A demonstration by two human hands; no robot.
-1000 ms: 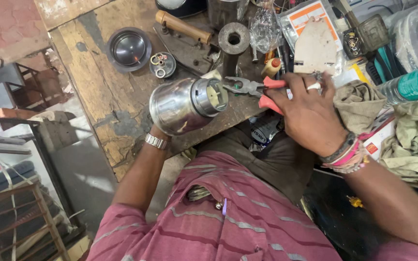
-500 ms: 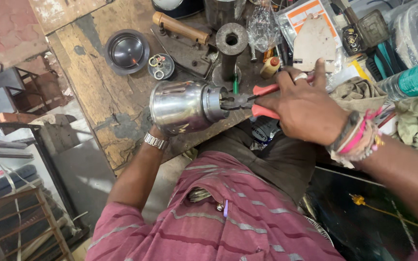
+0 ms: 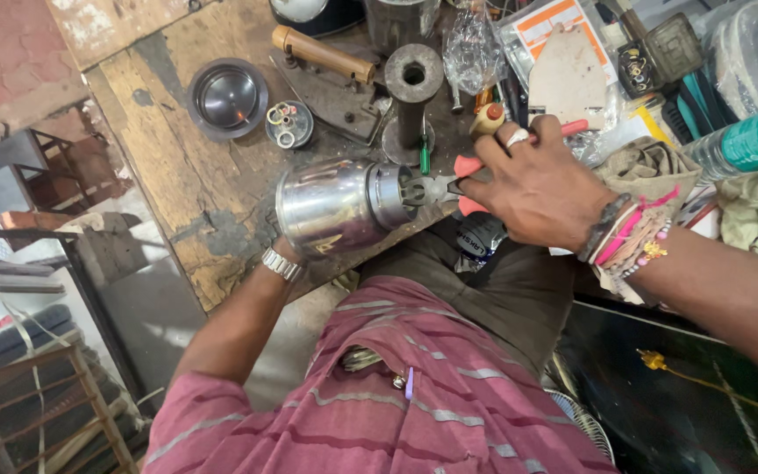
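With my left hand (image 3: 287,250) clamped under the steel jar (image 3: 335,206) at the bench edge (image 3: 221,263), I'd keep my right hand (image 3: 537,189) squeezing the red-handled pliers (image 3: 449,180) square on its base fitting, twisting slowly

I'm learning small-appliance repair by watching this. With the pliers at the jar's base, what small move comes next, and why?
Probably a short twist of the red-handled pliers. Their nose already sits in the fitting at the end of the steel jar, the right hand is closed around the handles, and the left hand, mostly hidden beneath, braces the jar against the wooden bench.
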